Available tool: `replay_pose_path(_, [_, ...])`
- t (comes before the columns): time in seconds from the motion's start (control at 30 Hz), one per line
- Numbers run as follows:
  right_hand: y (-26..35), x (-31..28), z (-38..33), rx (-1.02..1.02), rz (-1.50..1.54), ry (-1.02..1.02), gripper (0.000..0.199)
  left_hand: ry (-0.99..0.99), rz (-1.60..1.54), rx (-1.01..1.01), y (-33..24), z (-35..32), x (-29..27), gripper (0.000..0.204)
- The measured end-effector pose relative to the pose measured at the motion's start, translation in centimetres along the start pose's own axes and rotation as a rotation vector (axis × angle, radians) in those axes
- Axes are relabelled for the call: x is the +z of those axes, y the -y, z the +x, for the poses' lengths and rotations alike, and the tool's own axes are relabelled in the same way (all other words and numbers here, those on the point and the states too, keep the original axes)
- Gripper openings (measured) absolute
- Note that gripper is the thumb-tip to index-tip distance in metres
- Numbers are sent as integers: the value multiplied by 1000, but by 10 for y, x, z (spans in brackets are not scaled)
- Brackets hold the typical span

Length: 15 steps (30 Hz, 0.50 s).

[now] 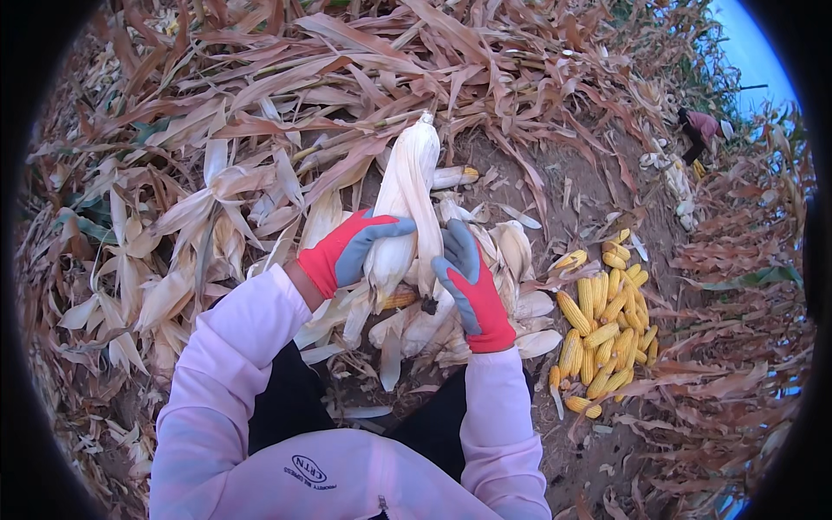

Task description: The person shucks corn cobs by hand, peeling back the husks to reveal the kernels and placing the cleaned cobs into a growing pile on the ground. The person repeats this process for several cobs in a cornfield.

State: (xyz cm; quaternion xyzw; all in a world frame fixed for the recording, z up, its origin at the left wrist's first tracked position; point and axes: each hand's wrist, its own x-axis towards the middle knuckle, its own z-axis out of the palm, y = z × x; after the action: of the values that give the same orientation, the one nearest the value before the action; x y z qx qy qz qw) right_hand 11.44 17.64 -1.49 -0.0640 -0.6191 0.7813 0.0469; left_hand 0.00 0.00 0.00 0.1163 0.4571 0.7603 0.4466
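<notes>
A long ear of corn in pale, dry husk (pixel 406 169) stands nearly upright in front of me, its stalk end away from me. My left hand (pixel 357 251), in a red and grey glove, is closed around the ear's left side. A loose strip of husk (pixel 425 217) hangs down its right side to a dark tip. Against that strip, my right hand (pixel 471 286), gloved alike, has its fingers curled at the edge; part of its grip is hidden. Below the hands lies a heap of husked ears (pixel 429 325), with some yellow kernels showing.
On the right, bare yellow corn cobs (pixel 607 325) lie piled on the soil. Empty opened husks (pixel 156 290) cover the ground at left. Dry stalks and leaves (pixel 347 74) stretch across the far side. Another person (pixel 700 130) is bent over in the far right distance.
</notes>
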Motion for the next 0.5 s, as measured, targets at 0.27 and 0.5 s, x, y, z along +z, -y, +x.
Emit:
replay_pose_path(0.27, [4,-10,4,275,15,-95,39,-33,112,-68,-10,-3,2,40])
replay_pose_path(0.5, [15,-100,7,-74,804,-502,25,143,480,-72,8,-11,15,53])
